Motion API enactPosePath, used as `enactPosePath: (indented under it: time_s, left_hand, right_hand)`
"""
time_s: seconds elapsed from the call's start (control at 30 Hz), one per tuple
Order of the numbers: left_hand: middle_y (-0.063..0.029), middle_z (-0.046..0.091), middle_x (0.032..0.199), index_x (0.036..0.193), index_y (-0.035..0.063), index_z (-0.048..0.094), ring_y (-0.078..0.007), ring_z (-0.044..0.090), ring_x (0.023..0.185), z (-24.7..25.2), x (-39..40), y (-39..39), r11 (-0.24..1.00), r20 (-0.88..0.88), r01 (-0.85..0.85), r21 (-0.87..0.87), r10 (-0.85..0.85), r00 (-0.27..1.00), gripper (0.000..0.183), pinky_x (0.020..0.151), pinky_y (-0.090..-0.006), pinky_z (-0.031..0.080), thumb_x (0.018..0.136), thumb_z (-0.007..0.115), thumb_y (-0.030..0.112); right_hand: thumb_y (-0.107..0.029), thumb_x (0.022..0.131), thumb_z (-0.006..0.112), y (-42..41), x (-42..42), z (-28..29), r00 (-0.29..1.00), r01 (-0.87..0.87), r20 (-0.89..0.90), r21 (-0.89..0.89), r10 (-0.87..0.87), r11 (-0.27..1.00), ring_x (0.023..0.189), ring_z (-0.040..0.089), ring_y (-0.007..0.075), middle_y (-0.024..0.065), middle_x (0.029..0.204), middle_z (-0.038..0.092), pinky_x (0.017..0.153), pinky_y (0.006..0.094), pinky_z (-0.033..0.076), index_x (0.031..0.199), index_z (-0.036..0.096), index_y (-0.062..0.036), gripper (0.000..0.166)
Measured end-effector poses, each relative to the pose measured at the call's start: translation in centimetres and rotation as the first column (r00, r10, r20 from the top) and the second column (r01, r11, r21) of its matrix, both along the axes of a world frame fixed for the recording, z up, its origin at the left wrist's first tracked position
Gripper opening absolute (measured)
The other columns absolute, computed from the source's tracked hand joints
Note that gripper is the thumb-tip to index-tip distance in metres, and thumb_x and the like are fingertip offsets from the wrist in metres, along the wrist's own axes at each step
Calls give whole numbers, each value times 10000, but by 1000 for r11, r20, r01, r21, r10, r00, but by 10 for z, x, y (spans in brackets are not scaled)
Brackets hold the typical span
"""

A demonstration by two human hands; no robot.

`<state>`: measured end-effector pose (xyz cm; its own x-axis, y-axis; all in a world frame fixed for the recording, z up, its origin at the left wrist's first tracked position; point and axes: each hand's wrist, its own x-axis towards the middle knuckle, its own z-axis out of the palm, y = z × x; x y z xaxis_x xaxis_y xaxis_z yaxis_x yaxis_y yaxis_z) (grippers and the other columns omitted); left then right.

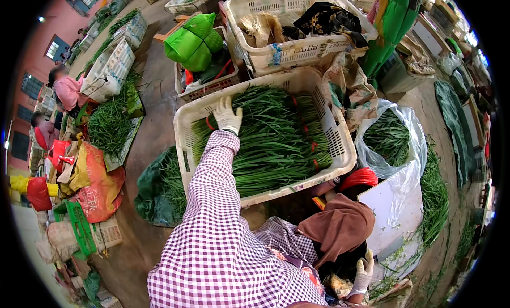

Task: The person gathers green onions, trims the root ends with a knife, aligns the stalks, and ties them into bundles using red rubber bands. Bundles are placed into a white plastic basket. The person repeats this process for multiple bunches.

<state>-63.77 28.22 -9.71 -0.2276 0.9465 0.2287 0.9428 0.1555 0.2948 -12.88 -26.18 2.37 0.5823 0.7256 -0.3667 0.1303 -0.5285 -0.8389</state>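
Note:
My left hand [228, 116], in a pale glove, is stretched out over a white plastic crate [346, 158] and rests on bundles of long green leafy stalks [271, 140]. Its fingers are spread and hold nothing. Red ties bind bundles on both sides of the crate, one just left of the hand. My right hand [363, 273], also gloved, is low at the right beside a white board [394, 216] strewn with green scraps. Its fingers are partly bent; whether anything is in them is unclear. A brown cloth [340, 226] lies between this hand and the crate.
Behind stands a larger white crate [306, 49] holding cloths, beside a smaller crate with a green bundle [193, 43]. A clear plastic bag [414, 136] of greens is at the right, a dark green sack [153, 192] at the left. Co-workers [67, 88] sit far left.

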Motion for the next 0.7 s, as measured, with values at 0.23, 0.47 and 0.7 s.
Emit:
enactPosePath:
  time_s: [0.23,0.47,0.7]
  left_hand:
    - [-118,348,1468,1454,114,241,-259,247,1396,5,-52,-11,853,-110,-173,-493,137,985,809,1126,-445,210,745,628,162]
    - [-146,450,1378,1429,111,286,-280,469,1252,6,-73,8,814,-126,-88,-575,19,992,996,1024,-388,411,615,838,267]
    - [-164,492,1332,1384,92,366,-284,514,1201,16,-70,3,865,-133,-54,-498,-14,991,893,990,-393,443,629,817,246]
  right_hand:
    - [41,874,514,29,-32,28,1000,0,-3,-94,-1,996,1176,492,190,114,1384,453,983,294,407,1397,401,-20,538]
    - [-34,839,613,33,-33,23,999,-36,21,-47,37,998,1062,543,180,105,1298,528,956,306,423,1349,474,-25,528]
    - [-67,846,629,29,-39,18,999,-28,14,-67,29,997,1035,550,164,89,1273,552,943,300,430,1333,489,-21,509]
